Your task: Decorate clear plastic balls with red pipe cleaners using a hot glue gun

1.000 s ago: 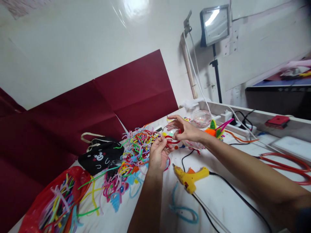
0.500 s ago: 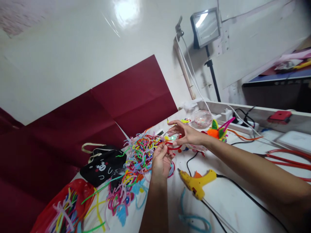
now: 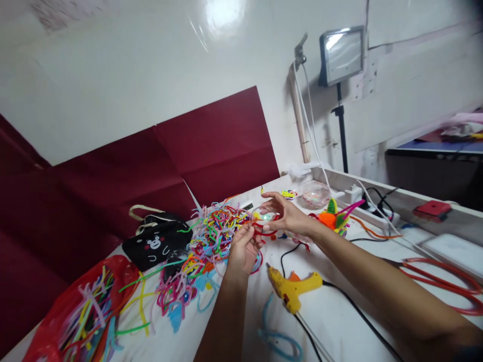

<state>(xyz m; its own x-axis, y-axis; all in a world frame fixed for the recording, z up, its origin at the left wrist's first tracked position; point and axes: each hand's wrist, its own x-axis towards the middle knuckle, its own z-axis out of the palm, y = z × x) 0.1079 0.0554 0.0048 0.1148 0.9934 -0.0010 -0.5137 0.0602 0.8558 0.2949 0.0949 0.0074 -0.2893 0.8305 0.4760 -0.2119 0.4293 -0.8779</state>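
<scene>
Between my two hands is a red pipe cleaner, bent into a curve. My left hand is closed, pinching one end of it between thumb and fingertips. My right hand has its thumb and a finger against the other part, while its upper fingers are raised and curved. Just beyond and left of my hands lies a tangled heap of coloured pipe cleaners. A yellow hot glue gun rests on the white table below my right forearm, its nozzle pointing toward my hands.
At left are a black pouch and a red bag of pipe cleaners. A blue pipe cleaner lies in front. An orange and green pipe-cleaner piece, a clear bowl and a power strip stand at right, with cords across the table.
The camera view has swung left and tilted slightly up, shifting the scene. Both hands keep nearly the same hold on the red pipe cleaner.
</scene>
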